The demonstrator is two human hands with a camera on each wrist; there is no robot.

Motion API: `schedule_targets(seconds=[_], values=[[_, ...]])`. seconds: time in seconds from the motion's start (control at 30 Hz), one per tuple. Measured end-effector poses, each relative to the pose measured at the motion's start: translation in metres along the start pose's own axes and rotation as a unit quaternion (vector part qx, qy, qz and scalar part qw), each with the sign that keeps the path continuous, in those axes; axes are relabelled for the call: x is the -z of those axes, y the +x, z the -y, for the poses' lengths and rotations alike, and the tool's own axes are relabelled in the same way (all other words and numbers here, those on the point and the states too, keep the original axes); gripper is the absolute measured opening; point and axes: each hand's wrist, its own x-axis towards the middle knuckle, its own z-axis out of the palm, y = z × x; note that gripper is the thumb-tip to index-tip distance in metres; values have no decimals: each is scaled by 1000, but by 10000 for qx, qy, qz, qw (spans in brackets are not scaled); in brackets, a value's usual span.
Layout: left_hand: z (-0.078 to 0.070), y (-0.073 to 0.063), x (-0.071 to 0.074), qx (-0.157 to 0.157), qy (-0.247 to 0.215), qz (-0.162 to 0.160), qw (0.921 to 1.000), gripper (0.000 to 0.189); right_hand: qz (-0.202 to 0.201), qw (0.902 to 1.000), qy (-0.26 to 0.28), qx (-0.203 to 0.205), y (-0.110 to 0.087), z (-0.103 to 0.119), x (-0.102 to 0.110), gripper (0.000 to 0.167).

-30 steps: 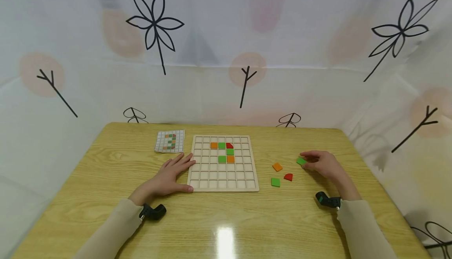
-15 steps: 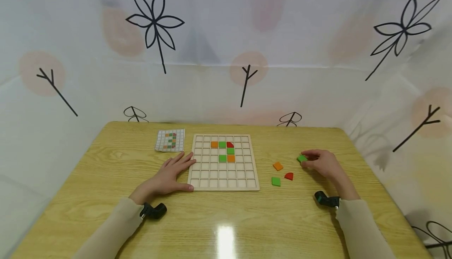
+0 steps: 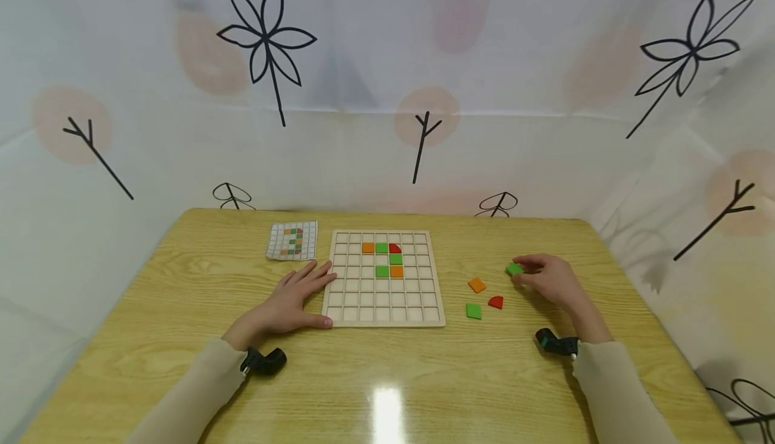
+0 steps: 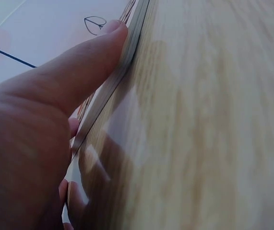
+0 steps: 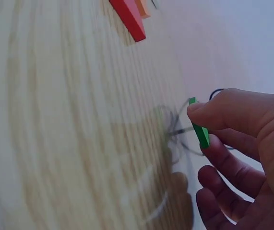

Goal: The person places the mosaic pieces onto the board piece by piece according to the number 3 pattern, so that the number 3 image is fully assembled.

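My right hand (image 3: 549, 278) pinches a green square tile (image 5: 200, 125) between thumb and fingers, above the table right of the loose tiles. My left hand (image 3: 294, 303) lies spread at the left edge of a wooden grid board (image 3: 365, 299), its thumb and fingertips on the rim. In the left wrist view the thumb (image 4: 86, 69) reaches along the board's edge. Green, orange and red tiles sit in the board's upper cells, forming a hooked shape. Between board and right hand lie an orange tile (image 3: 476, 285), a red quarter-round tile (image 3: 496, 302) and another green tile (image 3: 473, 311).
A paper card (image 3: 292, 241) printed with a grid and coloured squares lies behind the left hand, left of the board. The wooden table (image 3: 339, 383) ends at a patterned cloth (image 3: 357, 155) hanging at the back and sides.
The right hand, pinching the green tile, has shifted slightly left and away from me over the last half second. The left hand keeps its place on the board.
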Motion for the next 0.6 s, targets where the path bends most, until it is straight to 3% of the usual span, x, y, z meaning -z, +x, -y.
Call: schedule_targets(seconds=[0.3, 0.6], values=[[0, 2, -1, -26, -11, -31, 10000, 92, -176, 9991, -80, 382, 7, 15, -8, 40], [1, 0, -1, -40, 0, -30, 10000, 93, 93, 9973, 22, 722, 16, 35, -29, 37]])
